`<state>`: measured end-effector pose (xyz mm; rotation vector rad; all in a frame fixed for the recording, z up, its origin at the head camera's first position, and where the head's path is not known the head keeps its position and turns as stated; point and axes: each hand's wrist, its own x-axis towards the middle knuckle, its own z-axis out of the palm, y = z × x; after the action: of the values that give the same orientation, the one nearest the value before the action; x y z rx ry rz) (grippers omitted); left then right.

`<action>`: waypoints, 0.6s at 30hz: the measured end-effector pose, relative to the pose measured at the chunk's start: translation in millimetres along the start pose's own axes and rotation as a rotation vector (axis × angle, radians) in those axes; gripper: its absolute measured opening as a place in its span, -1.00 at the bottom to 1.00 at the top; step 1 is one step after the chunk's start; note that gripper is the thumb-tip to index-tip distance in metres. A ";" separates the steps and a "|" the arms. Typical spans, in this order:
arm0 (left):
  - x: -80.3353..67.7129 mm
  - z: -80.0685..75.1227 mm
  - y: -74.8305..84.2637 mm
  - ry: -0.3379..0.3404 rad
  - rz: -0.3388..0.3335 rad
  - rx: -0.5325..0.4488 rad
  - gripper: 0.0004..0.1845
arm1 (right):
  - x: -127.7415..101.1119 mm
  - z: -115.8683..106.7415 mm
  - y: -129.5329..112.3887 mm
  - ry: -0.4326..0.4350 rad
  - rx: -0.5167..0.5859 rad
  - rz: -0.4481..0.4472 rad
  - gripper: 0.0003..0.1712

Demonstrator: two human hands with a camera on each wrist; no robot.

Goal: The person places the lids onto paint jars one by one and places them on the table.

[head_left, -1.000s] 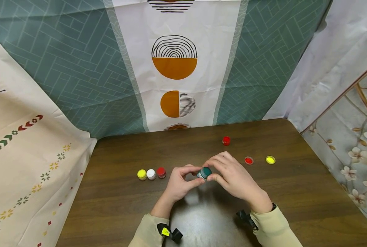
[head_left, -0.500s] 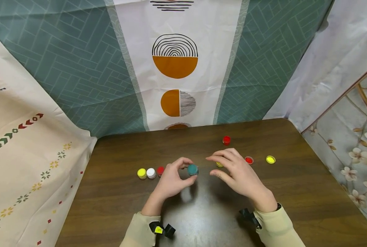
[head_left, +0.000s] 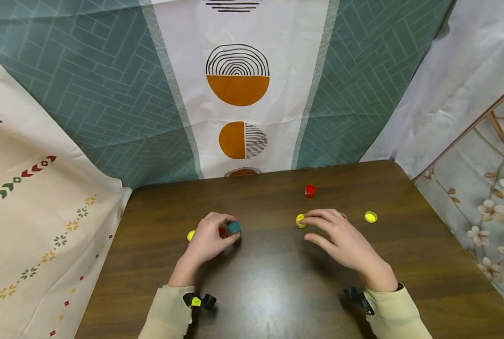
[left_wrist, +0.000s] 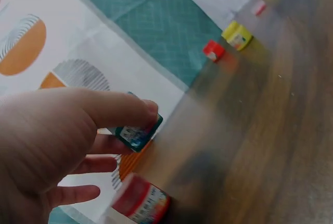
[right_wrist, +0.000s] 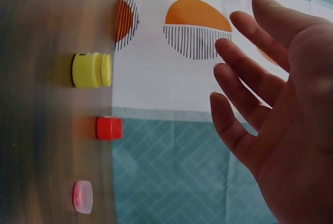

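Observation:
My left hand (head_left: 209, 238) pinches a small teal-capped paint jar (head_left: 233, 228) between thumb and fingers, at the right end of the row of jars. In the left wrist view the jar (left_wrist: 138, 133) is tilted above the table, near a red-capped jar (left_wrist: 141, 201) that stands below it. My right hand (head_left: 341, 240) hovers with its fingers apart and holds nothing. Nearest to it is an open yellow jar (head_left: 300, 221); in the right wrist view this jar (right_wrist: 92, 70) stands clear of the fingers. The left hand hides most of the row in the head view.
A yellow-capped jar (head_left: 190, 235) shows at the row's left end. An open red jar (head_left: 310, 191) stands farther back. A yellow lid (head_left: 370, 217) lies at the right, and a red lid (right_wrist: 83, 197) is mostly behind my right hand. Patterned cloth (head_left: 243, 141) hangs at the table's back edge.
Both hands were on the teal-capped jar; the right hand let go and moved right. My left hand carried the jar leftward to the row, and the open yellow jar came into view.

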<state>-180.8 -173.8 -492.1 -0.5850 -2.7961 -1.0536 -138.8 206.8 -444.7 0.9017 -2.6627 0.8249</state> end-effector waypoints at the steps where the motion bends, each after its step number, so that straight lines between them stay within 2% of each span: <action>1: -0.1 2.0 -2.3 0.006 -0.003 0.022 -0.61 | -0.5 0.0 0.4 -0.009 -0.001 0.004 -0.59; 8: 0.0 14.3 -15.4 0.035 -0.010 0.141 -0.61 | -1.1 0.5 1.3 -0.035 -0.006 0.016 -0.64; 18: -0.9 19.0 -16.8 0.048 -0.037 0.177 -0.57 | -2.4 1.3 1.6 -0.070 0.007 0.042 -0.65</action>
<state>-185.6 -173.2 -517.1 -0.4825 -2.8285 -0.8025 -137.9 208.3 -447.3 0.8952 -2.7496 0.8271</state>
